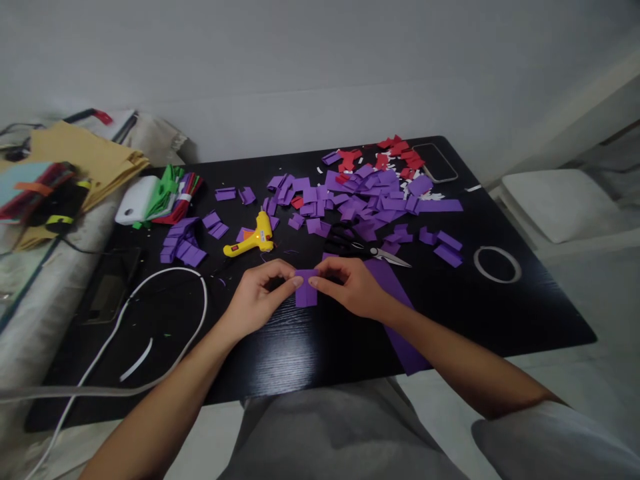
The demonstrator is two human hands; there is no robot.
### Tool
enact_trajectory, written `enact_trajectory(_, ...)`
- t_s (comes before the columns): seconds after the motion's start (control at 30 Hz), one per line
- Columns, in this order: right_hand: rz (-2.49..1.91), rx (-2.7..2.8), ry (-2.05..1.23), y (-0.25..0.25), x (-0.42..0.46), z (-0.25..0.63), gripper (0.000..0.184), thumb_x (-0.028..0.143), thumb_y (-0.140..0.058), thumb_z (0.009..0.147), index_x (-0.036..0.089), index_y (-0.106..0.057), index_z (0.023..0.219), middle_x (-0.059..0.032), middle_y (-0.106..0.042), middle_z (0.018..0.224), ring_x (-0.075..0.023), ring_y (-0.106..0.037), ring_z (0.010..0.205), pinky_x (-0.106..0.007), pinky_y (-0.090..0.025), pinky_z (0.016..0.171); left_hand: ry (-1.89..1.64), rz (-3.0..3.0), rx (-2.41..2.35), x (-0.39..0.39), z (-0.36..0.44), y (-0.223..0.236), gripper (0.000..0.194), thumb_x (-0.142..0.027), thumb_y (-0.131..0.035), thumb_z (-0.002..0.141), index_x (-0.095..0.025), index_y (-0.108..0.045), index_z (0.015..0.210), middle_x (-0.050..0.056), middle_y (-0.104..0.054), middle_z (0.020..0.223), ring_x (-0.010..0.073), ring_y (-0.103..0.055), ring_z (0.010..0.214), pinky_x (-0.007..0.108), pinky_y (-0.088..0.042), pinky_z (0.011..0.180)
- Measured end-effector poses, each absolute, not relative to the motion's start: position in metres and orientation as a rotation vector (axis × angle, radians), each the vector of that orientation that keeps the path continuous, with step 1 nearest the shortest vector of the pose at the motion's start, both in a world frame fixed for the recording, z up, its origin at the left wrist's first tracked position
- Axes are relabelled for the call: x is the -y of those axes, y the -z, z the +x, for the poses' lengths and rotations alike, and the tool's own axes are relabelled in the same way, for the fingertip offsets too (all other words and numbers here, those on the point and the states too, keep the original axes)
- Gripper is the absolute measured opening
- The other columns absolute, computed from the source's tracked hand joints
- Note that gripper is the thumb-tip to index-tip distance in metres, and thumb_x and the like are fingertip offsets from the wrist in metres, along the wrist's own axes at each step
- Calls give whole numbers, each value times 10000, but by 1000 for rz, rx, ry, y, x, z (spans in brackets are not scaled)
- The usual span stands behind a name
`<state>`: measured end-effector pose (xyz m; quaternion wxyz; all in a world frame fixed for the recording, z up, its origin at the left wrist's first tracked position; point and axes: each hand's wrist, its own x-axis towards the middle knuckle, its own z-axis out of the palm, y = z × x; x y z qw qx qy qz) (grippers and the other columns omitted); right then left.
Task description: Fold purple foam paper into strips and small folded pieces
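Between both hands, over the front half of the black table, is a small purple paper piece [306,293] with a crease down its middle. My left hand [263,290] pinches its upper left edge between thumb and fingers. On the opposite edge, my right hand [350,285] grips it in the same way. A yellow glue gun [253,239] lies just beyond my left hand. Black-handled scissors [367,251] rest open-bladed past my right hand. Under my right forearm a long purple paper sheet [397,313] reaches the table's front edge.
Cut purple paper pieces [370,193] and red scraps [400,153] are heaped at the back. Folded purple pieces [183,241] sit at left, near a white cable loop [205,300]. A roll of tape [497,264] and a phone-shaped frame [435,163] lie at right on the black table [525,320].
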<state>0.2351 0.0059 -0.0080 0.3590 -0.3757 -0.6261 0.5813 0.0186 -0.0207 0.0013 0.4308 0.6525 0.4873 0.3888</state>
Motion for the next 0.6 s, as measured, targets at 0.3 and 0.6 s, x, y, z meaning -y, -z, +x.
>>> enact_trajectory(0.3,-1014,1619,-1393,4,-7,236,178,347,-741,891,180,-759,833,-20,-739,783,-153,-645,728,-281,-485,677,-937,1628,-1219,21,21,-3,210,-371,-722,913,-180,-710,828,21,-686,804,152,-621,755,276,-498,728)
enact_trajectory(0.6,-884,1602,-1455,6,-4,234,234,233,-672,915,225,-719,1145,-34,-762,1011,-175,-714,917,-322,-568,854,-910,1372,-1242,16,22,-5,333,-484,-784,812,-175,-687,733,-16,-609,642,123,-526,587,241,-420,555)
